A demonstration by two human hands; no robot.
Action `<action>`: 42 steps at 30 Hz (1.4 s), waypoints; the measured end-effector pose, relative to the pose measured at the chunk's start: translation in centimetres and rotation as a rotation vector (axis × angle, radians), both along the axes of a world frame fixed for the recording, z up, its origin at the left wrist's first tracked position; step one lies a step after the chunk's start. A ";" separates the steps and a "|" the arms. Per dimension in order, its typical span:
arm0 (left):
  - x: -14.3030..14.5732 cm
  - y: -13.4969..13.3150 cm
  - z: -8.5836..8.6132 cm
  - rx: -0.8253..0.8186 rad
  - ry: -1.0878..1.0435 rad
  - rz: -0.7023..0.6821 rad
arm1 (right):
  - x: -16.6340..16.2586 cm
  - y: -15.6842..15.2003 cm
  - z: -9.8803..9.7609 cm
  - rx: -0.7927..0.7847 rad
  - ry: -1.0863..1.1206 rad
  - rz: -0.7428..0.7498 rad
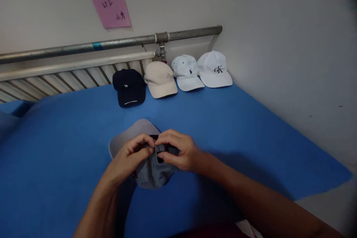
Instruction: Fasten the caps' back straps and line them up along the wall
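Note:
A grey cap [152, 173] lies upside down on the blue mat [237, 126], its brim [131, 134] pointing away from me. Both my hands meet over its back. My left hand [131, 156] pinches the cap's rear strap from the left with fingers curled. My right hand [178, 150] pinches the same strap from the right, fingertips almost touching those of the left. The strap itself is mostly hidden under my fingers.
Several caps stand in a row at the mat's far edge: a black cap [128, 88], a beige cap [160, 79], a pale blue-white cap [186, 72] and a white cap [214, 68]. Metal pipes [111, 43] run behind them. A pink note [109, 5] hangs on the wall.

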State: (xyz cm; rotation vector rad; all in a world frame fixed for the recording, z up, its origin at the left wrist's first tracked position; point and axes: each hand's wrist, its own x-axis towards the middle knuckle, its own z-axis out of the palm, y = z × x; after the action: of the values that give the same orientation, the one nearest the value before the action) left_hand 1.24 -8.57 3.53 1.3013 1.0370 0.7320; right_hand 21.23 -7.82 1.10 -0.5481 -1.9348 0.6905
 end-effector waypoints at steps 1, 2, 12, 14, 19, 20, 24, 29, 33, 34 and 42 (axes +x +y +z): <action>-0.1 0.0 0.1 -0.009 0.004 -0.025 | 0.0 0.0 0.0 0.007 -0.009 -0.001; -0.1 0.0 0.2 -0.015 0.001 -0.040 | -0.1 0.0 -0.1 0.013 -0.016 -0.002; 0.4 0.0 0.5 -0.112 -0.059 -0.014 | -0.1 0.0 0.0 0.017 -0.082 -0.029; 0.4 -0.1 0.7 -0.140 -0.052 0.005 | 0.1 0.0 0.3 -0.017 -0.113 -0.037; 0.0 -0.1 0.5 -0.170 -0.040 0.037 | 0.4 0.0 0.7 -0.044 -0.176 -0.025; 0.0 -0.1 0.5 -0.177 -0.041 0.037 | 0.5 0.0 0.7 -0.037 -0.186 -0.027; -0.1 0.0 0.8 -0.141 0.016 -0.004 | 0.4 0.0 0.7 0.010 -0.200 0.008; 0.0 0.1 0.9 -0.103 0.080 -0.160 | 0.6 -0.2 1.5 -0.261 -0.110 0.102; -0.3 0.0 0.8 -0.127 -0.006 -0.146 | 1.2 0.2 2.5 -0.798 -0.036 0.149; -0.4 0.0 0.7 -0.124 -0.010 -0.148 | 1.4 0.3 2.6 -0.881 -0.010 0.169; -0.7 -0.1 0.5 -0.042 -0.002 -0.198 | 0.8 0.3 2.2 -1.041 0.235 0.253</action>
State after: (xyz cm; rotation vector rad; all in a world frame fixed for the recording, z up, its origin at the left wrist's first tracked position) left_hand 0.57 -8.68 4.04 1.3447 0.9015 0.5588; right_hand 22.08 -7.51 3.35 -0.7886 -1.3179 1.8561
